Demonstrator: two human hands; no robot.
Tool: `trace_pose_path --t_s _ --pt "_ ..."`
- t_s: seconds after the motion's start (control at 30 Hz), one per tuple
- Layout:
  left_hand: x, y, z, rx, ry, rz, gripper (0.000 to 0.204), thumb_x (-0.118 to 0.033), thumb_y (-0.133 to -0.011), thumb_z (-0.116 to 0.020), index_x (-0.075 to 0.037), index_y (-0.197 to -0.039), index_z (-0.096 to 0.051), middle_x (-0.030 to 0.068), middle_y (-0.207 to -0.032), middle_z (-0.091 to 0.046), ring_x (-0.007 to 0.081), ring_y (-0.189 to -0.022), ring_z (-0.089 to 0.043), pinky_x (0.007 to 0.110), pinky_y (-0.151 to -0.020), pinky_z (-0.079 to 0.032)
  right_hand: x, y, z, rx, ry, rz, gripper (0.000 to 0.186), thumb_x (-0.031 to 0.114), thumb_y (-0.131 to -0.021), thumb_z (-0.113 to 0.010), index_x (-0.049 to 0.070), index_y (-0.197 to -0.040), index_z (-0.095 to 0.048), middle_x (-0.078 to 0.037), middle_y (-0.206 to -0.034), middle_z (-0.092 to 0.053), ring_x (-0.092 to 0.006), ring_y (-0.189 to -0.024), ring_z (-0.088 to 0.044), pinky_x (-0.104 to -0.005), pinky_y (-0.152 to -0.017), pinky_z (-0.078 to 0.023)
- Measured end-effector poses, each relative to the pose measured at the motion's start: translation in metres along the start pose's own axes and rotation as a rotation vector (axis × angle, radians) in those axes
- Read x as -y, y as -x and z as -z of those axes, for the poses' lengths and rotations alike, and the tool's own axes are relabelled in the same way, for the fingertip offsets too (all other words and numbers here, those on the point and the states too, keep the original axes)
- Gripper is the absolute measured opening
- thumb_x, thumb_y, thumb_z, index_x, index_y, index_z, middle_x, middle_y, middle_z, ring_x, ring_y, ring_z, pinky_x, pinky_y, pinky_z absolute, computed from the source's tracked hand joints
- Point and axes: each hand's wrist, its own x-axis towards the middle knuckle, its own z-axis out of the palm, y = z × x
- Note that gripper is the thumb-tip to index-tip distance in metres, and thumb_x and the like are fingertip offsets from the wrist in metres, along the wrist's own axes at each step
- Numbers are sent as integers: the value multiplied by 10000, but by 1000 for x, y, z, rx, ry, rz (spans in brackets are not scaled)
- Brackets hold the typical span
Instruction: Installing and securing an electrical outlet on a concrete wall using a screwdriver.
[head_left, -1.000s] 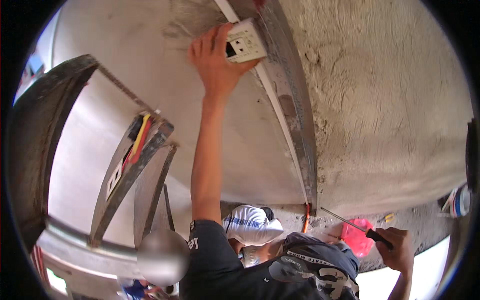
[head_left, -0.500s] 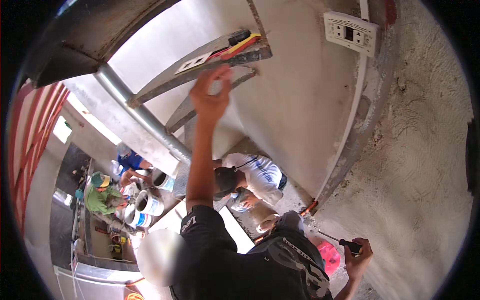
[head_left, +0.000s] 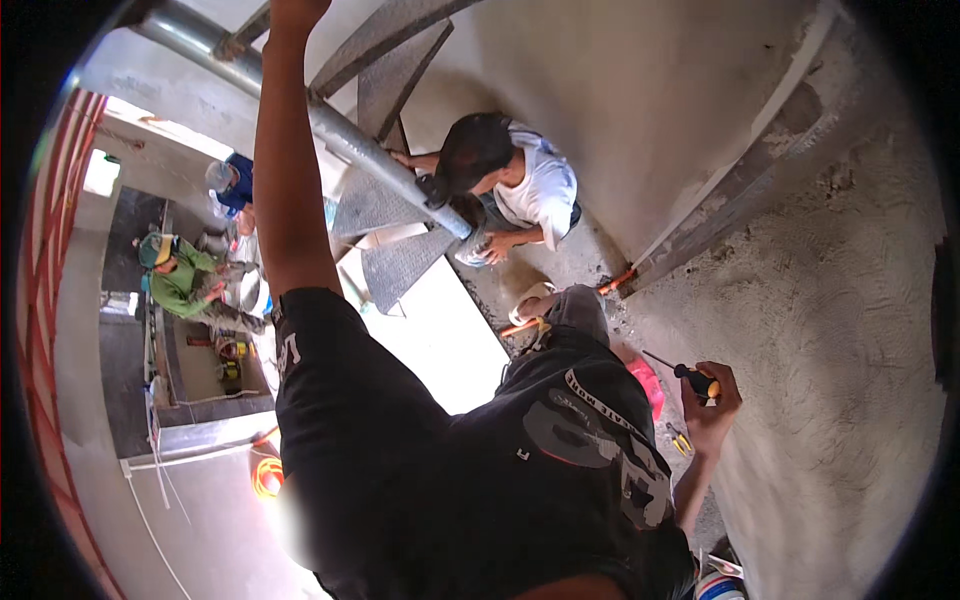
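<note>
My right hand [head_left: 714,412] is closed around the black and orange handle of a screwdriver [head_left: 696,380], low on the right beside the rough plastered wall. Its thin metal shaft points up and to the left. My left arm stretches up across the metal pole, and only the base of my left hand [head_left: 298,10] shows at the upper edge; its fingers are cut off. Below the screwdriver, yellow-handled pliers [head_left: 679,438] lie on the floor. A pinkish-red object [head_left: 648,388] lies beside them, partly behind my shirt.
A grey metal pole [head_left: 365,150] with wedge-shaped stair treads [head_left: 405,262] slants through the upper left. Close by, a person in a white shirt [head_left: 535,185] crouches with a hand near the treads. Two people work at the far left. An orange cable coil [head_left: 268,478] lies lower left.
My view has shifted, so the wall socket and the tread holding the tools have left the picture. My left hand has moved to the upper edge. The screwdriver stays in my right hand.
</note>
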Motion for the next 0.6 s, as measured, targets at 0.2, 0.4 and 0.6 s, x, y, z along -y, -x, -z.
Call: trace_pose_path --t_s 0.2,0.4,0.6 --pt "-10 36 4 -781 -274 -8 162 -95 -811 -622 4 -940 -625 166 -825 -637 292 -761 -608 344 -640 -467 -19 -2 -7 73 -21 72 216 -23 -690 -673 2 -884 -583 -74 -816 -570 -163 -683 -551 -257 -577 -442" --pt "-180 179 -63 -653 163 572 96 -69 -795 -551 -39 -869 -605 123 -811 -618 248 -723 -590 384 -645 -427 -45 -17 -19 -34 -118 433 249 224 -875 -528 17 -742 -491 -76 -689 -493 -191 -652 -496 -303 -562 -370" --pt "-316 306 -110 104 1099 533 202 -105 -707 -632 -87 -907 -656 63 -718 -651 234 -639 -637 332 -598 -501 -17 -75 -45 115 140 474 148 -60 -803 -518 -30 -937 -576 -108 -901 -557 -186 -683 -517 -318 -602 -431"
